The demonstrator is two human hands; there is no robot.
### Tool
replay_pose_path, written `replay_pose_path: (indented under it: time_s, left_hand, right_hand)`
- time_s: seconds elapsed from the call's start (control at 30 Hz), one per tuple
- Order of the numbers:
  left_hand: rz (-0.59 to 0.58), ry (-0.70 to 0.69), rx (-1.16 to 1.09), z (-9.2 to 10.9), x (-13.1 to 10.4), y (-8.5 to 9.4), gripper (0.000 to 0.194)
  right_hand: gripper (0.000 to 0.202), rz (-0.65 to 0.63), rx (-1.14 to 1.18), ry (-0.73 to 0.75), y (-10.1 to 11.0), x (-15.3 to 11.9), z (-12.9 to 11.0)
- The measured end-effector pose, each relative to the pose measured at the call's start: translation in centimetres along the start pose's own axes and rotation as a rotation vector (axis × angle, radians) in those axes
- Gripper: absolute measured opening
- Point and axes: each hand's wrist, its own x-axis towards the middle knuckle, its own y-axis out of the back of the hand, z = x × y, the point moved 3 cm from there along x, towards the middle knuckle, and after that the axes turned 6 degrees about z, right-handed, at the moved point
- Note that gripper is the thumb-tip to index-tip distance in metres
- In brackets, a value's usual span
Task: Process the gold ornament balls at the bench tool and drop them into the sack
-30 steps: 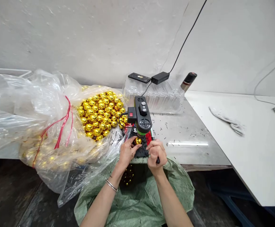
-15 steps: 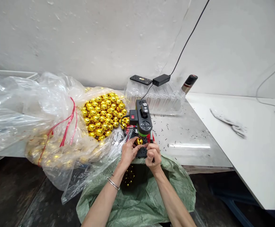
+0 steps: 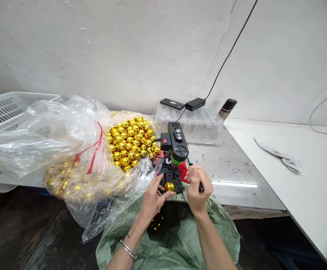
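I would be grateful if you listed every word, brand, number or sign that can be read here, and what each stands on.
None can be read.
Red switch and round silver buttons on the black-and-green machine: any marks too small.
Yellowish patch on the flat black rectangular device: too blurred.

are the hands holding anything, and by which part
The left hand holds a gold ball by its left side; the right hand grips a black handle around its middle.
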Motion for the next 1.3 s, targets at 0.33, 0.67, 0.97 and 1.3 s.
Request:
replay_pose_path:
  time_s: [0.33,0.67,0.97,1.3]
  left_hand:
    - [0.040,-0.084,0.801,-1.7,11.4,0.0,0.037]
    - [0.153,0.297,0.034,-2.1,9.8,2.3,0.036]
    - [0.067,0.424,-0.415,-1.4,4.5,-1.1,0.055]
    - [0.031,-0.054,0.267,-0.5,3.8,-2.2,0.031]
  right_hand:
    - [0.032,0.026,0.001,0.019,0.1,-1.1,0.9]
    - [0.033,0.034,-0.014,0.043,0.1,-1.3,1.0]
    - [0.031,0.032,-0.021,0.036,0.1,-1.2,0.8]
    - [0.030,0.015,-0.033,0.091,0.2,-1.0,0.7]
